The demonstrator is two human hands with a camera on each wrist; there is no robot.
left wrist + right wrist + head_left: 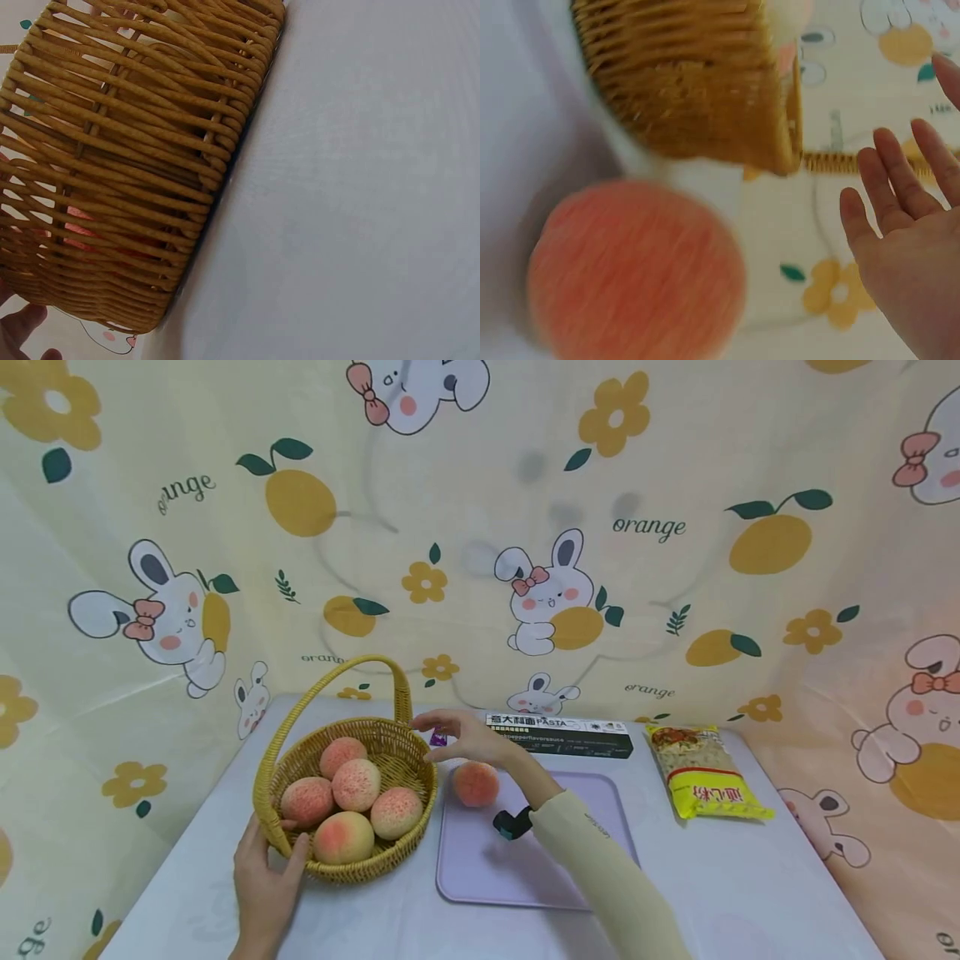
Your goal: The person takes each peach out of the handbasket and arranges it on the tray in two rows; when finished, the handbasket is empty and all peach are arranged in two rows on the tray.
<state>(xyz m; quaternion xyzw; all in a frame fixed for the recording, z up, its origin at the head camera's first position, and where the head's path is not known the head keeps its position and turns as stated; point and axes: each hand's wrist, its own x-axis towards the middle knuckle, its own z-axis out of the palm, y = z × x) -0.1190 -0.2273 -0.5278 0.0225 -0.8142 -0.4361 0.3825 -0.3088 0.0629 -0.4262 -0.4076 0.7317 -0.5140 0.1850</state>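
A yellow wicker basket with a tall handle holds several peaches, pale with pink-red blush. My left hand grips its near-left rim by the foot of the handle, thumb in front and a finger reaching over the edge. In the left wrist view, fingertips show at the edge of the wicker. My right hand hovers by the basket's right rim, fingers spread and nothing in them. Below it, one peach sits at the far-left corner of a lilac tray.
Behind the tray lies a dark green and white pasta box, with a small purple item near its left end. A yellow bag of pasta is at the right back. Patterned cloth hangs behind the white table.
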